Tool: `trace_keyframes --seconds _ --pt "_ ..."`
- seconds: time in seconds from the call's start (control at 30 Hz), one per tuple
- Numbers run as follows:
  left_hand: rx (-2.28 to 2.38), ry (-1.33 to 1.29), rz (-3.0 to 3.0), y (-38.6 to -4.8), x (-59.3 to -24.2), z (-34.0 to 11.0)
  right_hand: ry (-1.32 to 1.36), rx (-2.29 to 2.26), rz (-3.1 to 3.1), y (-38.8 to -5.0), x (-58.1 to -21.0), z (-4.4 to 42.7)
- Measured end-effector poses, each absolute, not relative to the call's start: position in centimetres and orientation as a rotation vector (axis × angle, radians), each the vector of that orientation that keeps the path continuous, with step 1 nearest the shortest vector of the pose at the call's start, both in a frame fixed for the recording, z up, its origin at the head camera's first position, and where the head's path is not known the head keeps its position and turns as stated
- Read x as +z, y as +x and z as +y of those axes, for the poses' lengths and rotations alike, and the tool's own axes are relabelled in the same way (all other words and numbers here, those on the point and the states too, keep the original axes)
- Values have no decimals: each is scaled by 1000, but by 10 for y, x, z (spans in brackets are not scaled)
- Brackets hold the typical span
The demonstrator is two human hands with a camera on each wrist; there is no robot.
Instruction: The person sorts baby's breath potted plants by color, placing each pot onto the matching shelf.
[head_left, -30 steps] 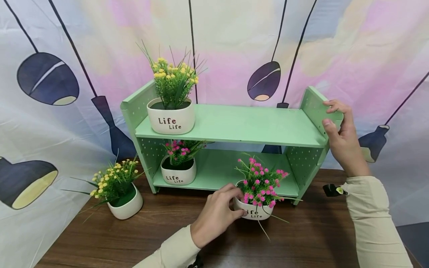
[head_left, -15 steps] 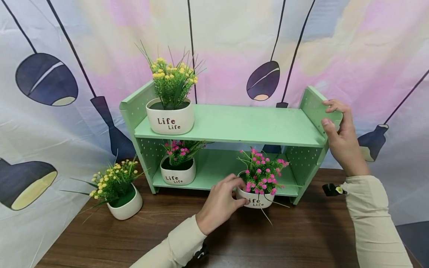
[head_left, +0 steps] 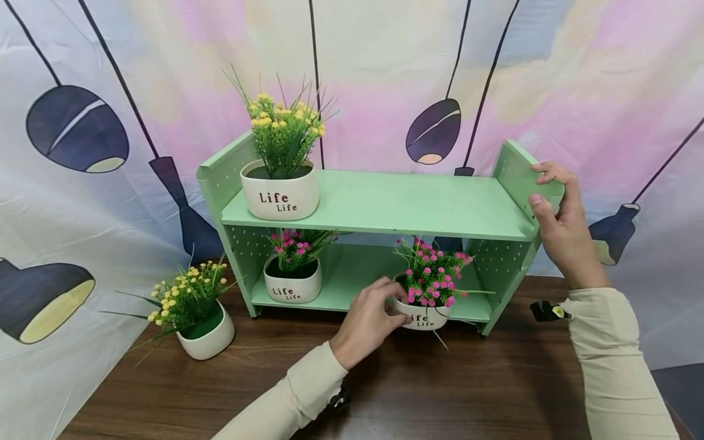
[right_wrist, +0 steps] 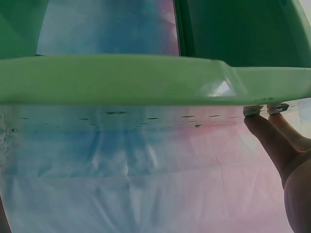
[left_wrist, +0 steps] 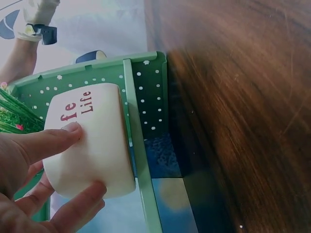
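My left hand (head_left: pixel 367 321) grips the left end of a white pot of pink artificial flowers (head_left: pixel 431 316), thumb on its lettered front. The pot is at the front edge of the green shelf's lower board (head_left: pixel 352 287), towards the right; whether it touches the board is unclear. In the left wrist view the white pot (left_wrist: pixel 97 141) shows its side and underside between thumb and fingers. My right hand (head_left: pixel 566 229) holds the upper front corner of the shelf's right side panel (head_left: pixel 522 177). The right wrist view shows fingertips (right_wrist: pixel 257 121) against this green panel (right_wrist: pixel 121 80).
A white pot with yellow flowers (head_left: pixel 279 195) stands at the left of the top board. Below it, another pink-flowered pot (head_left: pixel 294 288) stands on the lower board. A third yellow-flowered pot (head_left: pixel 206 339) sits on the wooden table (head_left: pixel 440 397), left of the shelf. A patterned cloth (head_left: pixel 374 79) hangs behind.
My left hand has moved the pink-flowered pot away from me, from in front of the shelf to the lower board's front edge. My right hand stays on the side panel.
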State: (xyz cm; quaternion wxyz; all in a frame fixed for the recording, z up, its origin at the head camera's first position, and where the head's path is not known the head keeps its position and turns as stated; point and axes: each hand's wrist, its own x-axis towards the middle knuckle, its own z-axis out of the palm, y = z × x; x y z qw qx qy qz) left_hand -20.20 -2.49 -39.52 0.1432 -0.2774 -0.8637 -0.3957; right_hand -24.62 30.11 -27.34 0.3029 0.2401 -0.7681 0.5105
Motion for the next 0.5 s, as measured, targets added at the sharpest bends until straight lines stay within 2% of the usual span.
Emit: trace_keyframes --seconds 0.5 --pt "-1119 -771 -2504 -219 -398 -20 641 1367 -2032 -246 -274 301"
